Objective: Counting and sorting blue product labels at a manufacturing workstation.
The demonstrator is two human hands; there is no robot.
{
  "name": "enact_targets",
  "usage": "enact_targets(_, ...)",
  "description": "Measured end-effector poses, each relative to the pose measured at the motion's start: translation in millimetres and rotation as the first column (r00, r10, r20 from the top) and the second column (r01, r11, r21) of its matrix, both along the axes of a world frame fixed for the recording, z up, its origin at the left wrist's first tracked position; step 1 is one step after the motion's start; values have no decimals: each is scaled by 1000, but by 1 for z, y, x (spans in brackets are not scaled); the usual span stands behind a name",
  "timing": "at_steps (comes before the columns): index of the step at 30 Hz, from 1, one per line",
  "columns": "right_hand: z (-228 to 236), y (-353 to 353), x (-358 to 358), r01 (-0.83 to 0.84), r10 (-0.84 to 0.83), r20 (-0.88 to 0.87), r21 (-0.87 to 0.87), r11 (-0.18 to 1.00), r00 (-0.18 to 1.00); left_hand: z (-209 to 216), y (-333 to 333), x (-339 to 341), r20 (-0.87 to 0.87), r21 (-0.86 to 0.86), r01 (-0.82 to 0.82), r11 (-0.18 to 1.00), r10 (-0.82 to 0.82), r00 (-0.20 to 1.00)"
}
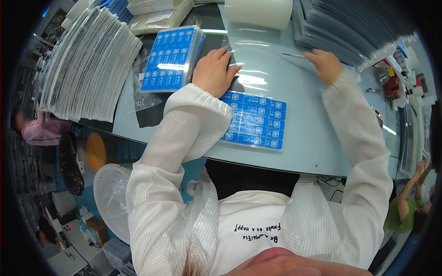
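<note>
My left hand [213, 72] lies palm down on the table with its fingers stretched out, at the left edge of a sheet of clear film [258, 50]. The film runs down from a thick whitish roll [258, 13] at the far side. My right hand [326, 67] is closed round a slim, pointed metal tool [293, 55], its tip aimed left over the film; whether it is a blade or tweezers I cannot tell. Nearer to me lies a blue sheet of printed labels [258, 122], partly under my left sleeve. A stack of similar blue label sheets [170, 60] sits left of my left hand.
Tall fanned stacks of white-edged sheets [87, 66] stand at the left, dark grey sheets [340, 27] at the far right. Crumpled clear plastic [146, 99] lies by the blue stack. A red object [392, 78] is at right. Other people sit at both sides.
</note>
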State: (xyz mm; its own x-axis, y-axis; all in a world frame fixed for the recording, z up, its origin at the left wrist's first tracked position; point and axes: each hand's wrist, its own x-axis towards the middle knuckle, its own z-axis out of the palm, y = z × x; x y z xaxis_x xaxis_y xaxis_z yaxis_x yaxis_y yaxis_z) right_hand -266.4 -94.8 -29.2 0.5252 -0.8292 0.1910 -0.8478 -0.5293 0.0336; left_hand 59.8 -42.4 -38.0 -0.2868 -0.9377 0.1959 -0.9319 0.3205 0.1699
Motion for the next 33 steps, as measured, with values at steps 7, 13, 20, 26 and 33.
enact_targets(7, 5, 63, -76, 276, -279, 8, 113, 954, 960, 4, -11, -5, -502, 100, -42, 994, 87, 861)
enact_targets(13, 2, 79, -23, 162, -182, 381, 84, 983, 907, 8, -13, 6, -739, -29, -40, 999, 6, 673)
enact_targets(20, -6, 63, 80, -257, -271, 770, 487, 835, 577, 39, 12, 18, -916, -64, -32, 997, -46, 398)
enact_targets(26, 15, 58, 105, -450, -260, 905, 398, 800, 338, 58, 29, 22, -920, -111, 152, 982, -159, 358)
enact_targets(33, 16, 61, 107, -600, -2, 933, 234, 765, 361, 71, 46, 40, -817, -196, -3, 981, -161, 553)
